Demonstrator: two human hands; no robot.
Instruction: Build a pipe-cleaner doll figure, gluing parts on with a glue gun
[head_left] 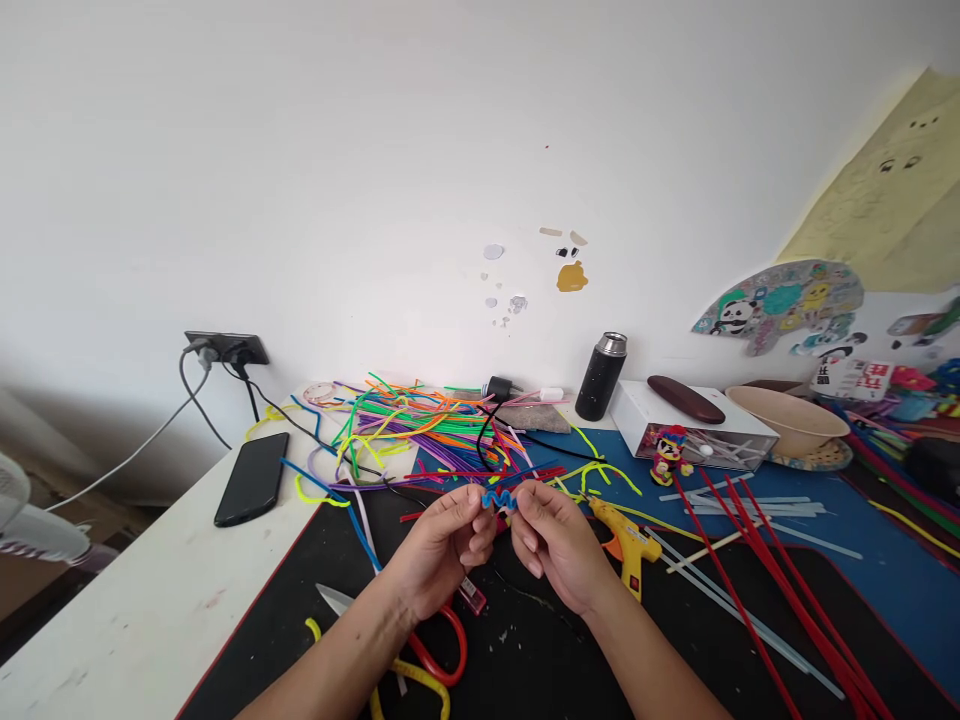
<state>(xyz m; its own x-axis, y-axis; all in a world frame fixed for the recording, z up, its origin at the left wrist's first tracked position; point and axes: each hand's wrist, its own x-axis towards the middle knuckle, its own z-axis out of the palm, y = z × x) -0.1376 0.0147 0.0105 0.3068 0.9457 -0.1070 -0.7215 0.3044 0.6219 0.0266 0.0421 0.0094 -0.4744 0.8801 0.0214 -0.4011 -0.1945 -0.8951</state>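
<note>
A short blue pipe cleaner point(499, 499), bent into a zigzag, is stretched between my two hands above the black mat. My left hand point(442, 540) pinches its left end between thumb and forefinger. At the other end, my right hand point(559, 540) grips it in the same way. Below my left forearm lie red-handled scissors point(457, 650) and a yellow tape measure point(427, 675), both partly covered. Just right of my right hand is a yellow glue gun point(630, 540). A small red object point(472, 597) rests on the mat beneath my hands.
Many coloured pipe cleaners point(420, 425) lie piled along the wall. A phone point(253, 480) is at the left. A black flask point(602, 377), a white box point(637, 420), a small figurine point(667, 457) and a bowl point(787, 425) stand behind. Glue sticks point(780, 508) and red pipe cleaners point(795, 590) spread rightward.
</note>
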